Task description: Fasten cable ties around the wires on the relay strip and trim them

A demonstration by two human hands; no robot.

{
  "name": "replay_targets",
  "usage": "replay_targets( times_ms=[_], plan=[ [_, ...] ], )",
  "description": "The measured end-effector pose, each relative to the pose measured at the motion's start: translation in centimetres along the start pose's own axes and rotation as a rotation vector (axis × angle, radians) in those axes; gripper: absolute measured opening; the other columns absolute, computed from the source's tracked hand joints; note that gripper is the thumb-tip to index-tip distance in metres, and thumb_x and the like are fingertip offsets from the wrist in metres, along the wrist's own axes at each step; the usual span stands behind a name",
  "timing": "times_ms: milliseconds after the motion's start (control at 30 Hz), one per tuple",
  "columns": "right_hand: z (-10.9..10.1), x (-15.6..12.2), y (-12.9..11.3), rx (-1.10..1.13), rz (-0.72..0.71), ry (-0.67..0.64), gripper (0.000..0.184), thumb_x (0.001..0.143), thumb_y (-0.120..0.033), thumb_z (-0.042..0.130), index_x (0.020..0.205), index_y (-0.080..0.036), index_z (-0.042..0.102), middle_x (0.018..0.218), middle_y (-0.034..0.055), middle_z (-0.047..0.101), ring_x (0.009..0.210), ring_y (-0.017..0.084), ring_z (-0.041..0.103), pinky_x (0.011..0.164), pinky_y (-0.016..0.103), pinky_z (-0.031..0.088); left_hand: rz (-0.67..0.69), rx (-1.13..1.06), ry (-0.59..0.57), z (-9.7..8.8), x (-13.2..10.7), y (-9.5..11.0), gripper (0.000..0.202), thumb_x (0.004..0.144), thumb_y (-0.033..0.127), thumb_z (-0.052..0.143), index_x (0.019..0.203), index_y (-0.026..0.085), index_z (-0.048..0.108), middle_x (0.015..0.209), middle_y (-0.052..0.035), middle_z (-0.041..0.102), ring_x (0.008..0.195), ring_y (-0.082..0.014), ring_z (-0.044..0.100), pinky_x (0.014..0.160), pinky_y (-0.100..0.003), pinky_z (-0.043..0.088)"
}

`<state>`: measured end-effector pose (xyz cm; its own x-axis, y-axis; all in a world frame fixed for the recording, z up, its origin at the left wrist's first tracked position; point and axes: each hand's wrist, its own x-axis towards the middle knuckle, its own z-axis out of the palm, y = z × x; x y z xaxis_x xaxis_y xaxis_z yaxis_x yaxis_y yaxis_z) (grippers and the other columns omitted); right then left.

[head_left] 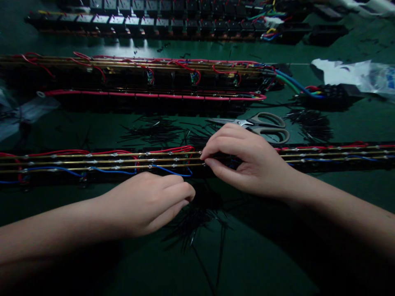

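Note:
A long black strip assembly (166, 161) with brass rods, red wires and blue wires lies across the table in front of me. My right hand (243, 158) is over its middle, thumb and forefinger pinched together at the rods; whatever is between the fingertips is too small to make out. Just below the strip's near edge, my left hand (160, 201) is closed with its fingers curled together. Anything inside it is hidden. Scissors (265, 123) with grey handles lie behind my right hand, partly covered by it. Thin black cable ties (191, 226) are scattered below my left hand.
More cable ties lie in piles (154, 129) behind the strip and at the right (311, 123). Farther back are wired assemblies (148, 70) with a black connector (339, 94), and rows of black modules (148, 24). Plastic bags lie at the right (352, 76) and left (27, 111).

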<state>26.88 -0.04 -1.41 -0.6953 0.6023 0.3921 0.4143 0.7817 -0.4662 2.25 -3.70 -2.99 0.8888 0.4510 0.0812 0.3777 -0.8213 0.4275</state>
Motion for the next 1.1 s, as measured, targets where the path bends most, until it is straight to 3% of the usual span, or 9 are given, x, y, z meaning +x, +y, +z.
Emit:
replay_targets(
  times_ms=[167,333,633,833,967,1100],
  plan=[
    [-0.3,-0.1,-1.1,-0.134,-0.1,0.037,0.01,0.093,-0.021,0.063,0.088,-0.015,0.07,0.089,0.0084,0.071,0.084,0.019,0.059,0.077,0.034,0.047,0.076,0.177,0.199,-0.1,-0.4,0.5,0.012,0.1,0.015,0.042,0.101,0.019,0.053,0.076,0.0017,0.065,0.06,-0.0155,0.059,0.052,-0.03,0.039],
    [-0.3,-0.3,-2.7,0.04,-0.086,-0.103,0.016,0.093,-0.027,0.067,0.09,-0.012,0.073,0.086,0.0075,0.071,0.081,0.017,0.055,0.073,0.03,0.046,0.137,0.185,0.44,-0.1,-0.2,0.6,0.008,0.097,0.011,0.051,0.1,0.015,0.057,0.084,-0.0031,0.069,0.073,-0.0153,0.063,0.064,-0.028,0.045],
    [-0.5,-0.2,-3.6,0.267,0.103,-0.196,0.006,0.087,-0.011,0.068,0.088,-0.013,0.074,0.082,0.0048,0.073,0.079,0.015,0.06,0.073,0.027,0.047,0.155,0.065,0.403,-0.4,-0.7,0.5,0.018,0.099,0.011,0.049,0.114,0.013,0.059,0.099,-0.0051,0.071,0.085,-0.015,0.063,0.077,-0.026,0.047],
    [-0.4,-0.2,-3.9,0.257,0.109,-0.187,0.009,0.084,-0.007,0.069,0.085,-0.016,0.071,0.08,0.0024,0.072,0.077,0.014,0.06,0.072,0.027,0.047,0.154,0.052,0.387,-0.2,-0.7,0.3,0.013,0.098,0.016,0.054,0.111,0.016,0.055,0.095,-0.0058,0.072,0.08,-0.017,0.063,0.072,-0.03,0.046],
    [-1.1,-0.1,-4.0,0.321,0.108,-0.11,0.008,0.087,-0.009,0.066,0.087,-0.016,0.069,0.082,0.002,0.071,0.078,0.013,0.062,0.072,0.025,0.049,0.036,0.169,0.465,-0.9,-0.6,-0.1,0.015,0.095,0.017,0.057,0.11,0.016,0.055,0.1,-0.0089,0.07,0.089,-0.0215,0.063,0.078,-0.036,0.048],
    [-1.5,-0.2,-3.6,0.387,0.092,0.085,0.009,0.086,-0.009,0.068,0.089,-0.018,0.068,0.084,0.0026,0.072,0.08,0.014,0.064,0.075,0.03,0.053,-0.103,0.446,0.42,-1.7,-0.4,-1.0,0.019,0.093,0.023,0.061,0.11,0.015,0.059,0.108,-0.0132,0.07,0.095,-0.0285,0.063,0.079,-0.043,0.047]
  ],
)
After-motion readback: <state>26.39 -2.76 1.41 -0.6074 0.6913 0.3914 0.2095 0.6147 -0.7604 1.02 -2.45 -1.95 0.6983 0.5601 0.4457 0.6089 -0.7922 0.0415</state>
